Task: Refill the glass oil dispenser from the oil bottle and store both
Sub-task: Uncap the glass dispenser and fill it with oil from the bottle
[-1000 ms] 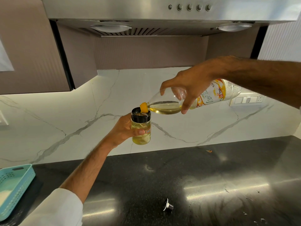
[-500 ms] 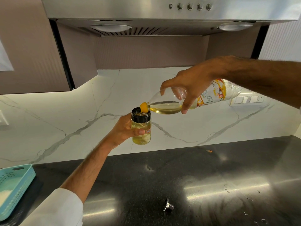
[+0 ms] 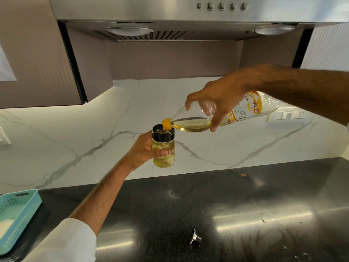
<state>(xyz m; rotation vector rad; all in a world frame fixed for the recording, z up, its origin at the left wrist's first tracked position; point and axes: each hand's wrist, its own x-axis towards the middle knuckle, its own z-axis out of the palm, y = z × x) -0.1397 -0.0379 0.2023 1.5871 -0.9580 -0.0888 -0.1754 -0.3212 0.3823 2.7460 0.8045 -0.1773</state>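
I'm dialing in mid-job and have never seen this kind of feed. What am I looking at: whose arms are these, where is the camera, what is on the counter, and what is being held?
There is no machine here: these are a person's two bare arms, filmed by one wide-angle camera worn on the head, looking forward and down. The left hand grips a glass dispenser with a black collar, held upright above the counter. The right hand grips a plastic oil bottle, tipped almost flat, with its orange neck at the dispenser's open top; pale oil lies in both. On the dark counter sit a small metal stopper, near the front, and a light blue basket at the left edge. Above is a steel range hood.
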